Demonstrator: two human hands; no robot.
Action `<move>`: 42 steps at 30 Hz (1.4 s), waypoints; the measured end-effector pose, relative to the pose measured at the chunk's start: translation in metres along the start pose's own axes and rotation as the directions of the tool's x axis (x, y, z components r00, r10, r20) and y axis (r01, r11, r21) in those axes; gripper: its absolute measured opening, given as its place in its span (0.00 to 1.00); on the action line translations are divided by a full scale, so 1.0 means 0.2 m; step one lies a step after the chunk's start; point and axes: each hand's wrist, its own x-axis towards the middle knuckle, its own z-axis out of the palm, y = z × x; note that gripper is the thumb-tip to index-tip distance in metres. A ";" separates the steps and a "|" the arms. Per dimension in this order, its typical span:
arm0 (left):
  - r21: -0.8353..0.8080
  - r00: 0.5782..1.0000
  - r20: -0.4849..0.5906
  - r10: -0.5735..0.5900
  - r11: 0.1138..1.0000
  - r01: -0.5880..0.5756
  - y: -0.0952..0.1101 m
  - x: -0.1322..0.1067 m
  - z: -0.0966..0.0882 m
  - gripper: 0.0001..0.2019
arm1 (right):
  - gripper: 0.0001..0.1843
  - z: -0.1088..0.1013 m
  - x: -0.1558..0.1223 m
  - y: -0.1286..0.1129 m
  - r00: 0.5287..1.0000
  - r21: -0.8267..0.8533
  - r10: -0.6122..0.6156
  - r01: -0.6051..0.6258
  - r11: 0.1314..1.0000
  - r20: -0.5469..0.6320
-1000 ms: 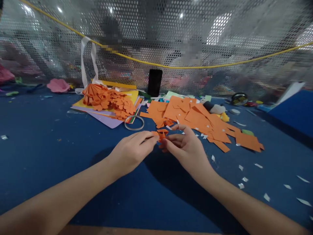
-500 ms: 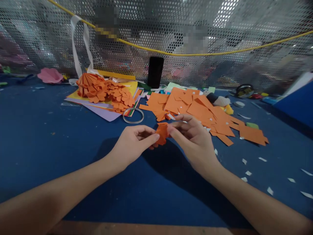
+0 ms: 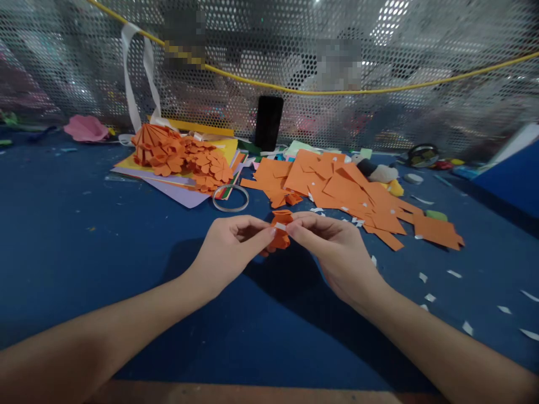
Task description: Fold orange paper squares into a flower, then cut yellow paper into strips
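Between my hands is a small folded orange paper piece (image 3: 281,242), held above the blue tabletop. My left hand (image 3: 231,247) is closed, its thumb and fingers pinching the paper's left side. From the right, my right hand (image 3: 332,241) is closed too, the thumb and forefinger pinching the end of a small white strip (image 3: 280,226). The strip lies across the front of the orange paper, its left end near my left thumb. The other fingertips are partly hidden behind the paper.
Cut orange paper sheets (image 3: 328,182) lie behind my right hand, white scraps (image 3: 423,277) to the right. A clear tape ring (image 3: 231,198) rests near folded orange paper flowers (image 3: 177,154). A black phone (image 3: 269,123) leans against the perforated metal panel (image 3: 236,39).
My right hand has brought the white strip down and onto the front of the orange paper, its raised fingers now closed in. The left hand stays nearly in place.
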 end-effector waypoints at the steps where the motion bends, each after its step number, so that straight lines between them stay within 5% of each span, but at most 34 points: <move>1: 0.006 1.000 0.007 0.000 1.000 0.000 0.00 0.00 0.00 0.10 | 0.09 0.00 0.00 0.00 1.000 -0.018 0.010 -0.010 1.000 0.003; 10: 0.160 0.994 0.002 0.114 0.981 -0.112 0.01 -0.01 0.01 0.06 | 0.05 -0.01 -0.01 -0.03 0.992 -0.335 -0.124 0.128 0.934 0.032; 17: 0.295 0.964 0.014 0.264 0.920 -0.257 0.01 -0.04 0.00 0.05 | 0.09 -0.02 -0.01 -0.04 0.985 -0.280 -0.161 0.172 0.944 0.062; 22: 0.277 0.975 0.015 0.220 0.936 -0.216 0.02 -0.03 0.01 0.05 | 0.23 -0.03 0.01 -0.03 1.000 0.009 -0.016 0.016 1.000 0.026; 26: 0.112 0.995 -0.022 0.094 0.990 -0.091 0.01 -0.02 0.02 0.07 | 0.22 -0.02 0.00 -0.03 0.999 0.116 -0.039 0.039 0.993 0.003; 31: 0.029 0.998 -0.069 -0.011 0.999 0.013 0.00 -0.01 0.02 0.07 | 0.17 -0.02 0.00 -0.01 0.998 0.070 -0.053 0.055 0.996 -0.029; 34: 0.041 0.995 -0.096 -0.015 0.999 0.019 0.00 0.00 0.01 0.06 | 0.10 -0.02 -0.01 -0.01 0.984 -0.112 -0.174 0.171 0.979 -0.025; 36: 0.069 0.992 -0.124 -0.014 0.997 0.022 0.00 0.00 0.01 0.06 | 0.04 -0.02 -0.02 -0.03 0.934 -0.314 -0.356 0.342 0.886 0.014; 39: 0.135 0.992 -0.122 0.015 0.991 0.001 0.00 -0.01 0.00 0.06 | 0.04 -0.02 -0.04 -0.06 0.768 -0.581 -0.617 0.585 0.566 0.171; 42: 0.226 0.992 -0.085 0.091 0.972 -0.070 0.02 -0.03 0.01 0.07 | 0.06 -0.01 -0.05 -0.06 0.648 -0.704 -0.698 0.647 0.293 0.305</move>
